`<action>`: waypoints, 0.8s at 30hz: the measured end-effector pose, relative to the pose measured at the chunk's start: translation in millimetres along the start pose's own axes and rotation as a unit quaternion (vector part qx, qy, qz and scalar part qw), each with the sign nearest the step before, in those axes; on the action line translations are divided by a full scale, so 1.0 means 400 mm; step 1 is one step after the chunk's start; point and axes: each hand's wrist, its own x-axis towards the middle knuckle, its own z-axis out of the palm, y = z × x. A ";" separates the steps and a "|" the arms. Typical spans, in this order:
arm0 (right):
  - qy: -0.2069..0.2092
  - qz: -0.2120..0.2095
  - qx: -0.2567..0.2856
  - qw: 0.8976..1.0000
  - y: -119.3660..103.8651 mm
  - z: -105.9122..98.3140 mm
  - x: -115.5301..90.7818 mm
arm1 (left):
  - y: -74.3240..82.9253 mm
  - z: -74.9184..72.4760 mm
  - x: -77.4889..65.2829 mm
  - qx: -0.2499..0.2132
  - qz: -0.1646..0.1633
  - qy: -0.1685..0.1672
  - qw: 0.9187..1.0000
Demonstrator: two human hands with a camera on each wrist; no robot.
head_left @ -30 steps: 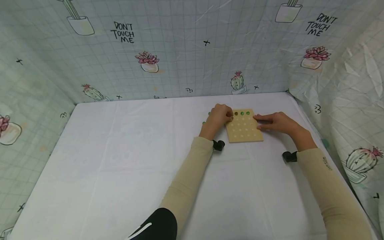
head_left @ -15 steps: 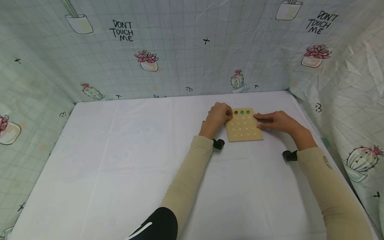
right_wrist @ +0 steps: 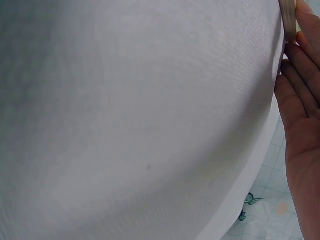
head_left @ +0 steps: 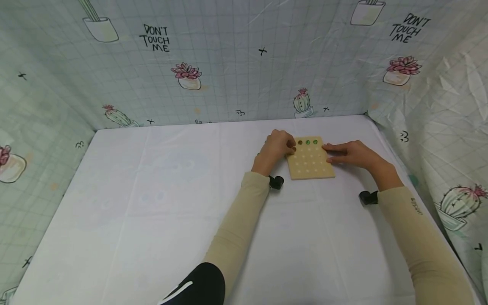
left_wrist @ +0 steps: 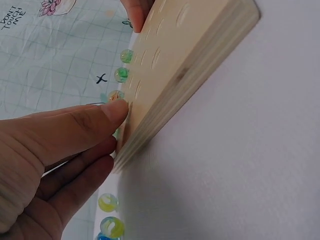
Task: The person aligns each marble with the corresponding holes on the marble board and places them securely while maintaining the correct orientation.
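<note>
A square wooden board (head_left: 310, 167) with a grid of shallow round hollows lies at the far right of the table. Along its far row sit green marbles (head_left: 308, 142) and a darker one (head_left: 300, 142). My left hand (head_left: 272, 148) is at the board's far left corner, thumb and fingertips closed together. A bit of green glass shows between them in the left wrist view, so they pinch a marble (left_wrist: 117, 133), mostly hidden. My right hand (head_left: 352, 153) touches the board's right edge with thumb and index finger extended; its other fingers (right_wrist: 300, 90) lie straight beside the edge.
Several loose marbles lie on the white cloth left of the board, among them a yellow-green one (left_wrist: 108, 202) and a blue one (left_wrist: 106, 237); my left hand mostly hides them in the head view. Printed curtains (head_left: 236, 63) hang behind and beside the table (head_left: 152, 190).
Hands and board stay almost where they were; the left wrist has shifted very slightly left. The small upward drift of the whole head view comes from the camera.
</note>
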 end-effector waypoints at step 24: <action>-0.010 0.018 0.010 1.000 -0.019 -0.002 -0.004 | -0.150 -0.175 -0.086 0.014 0.056 0.006 0.998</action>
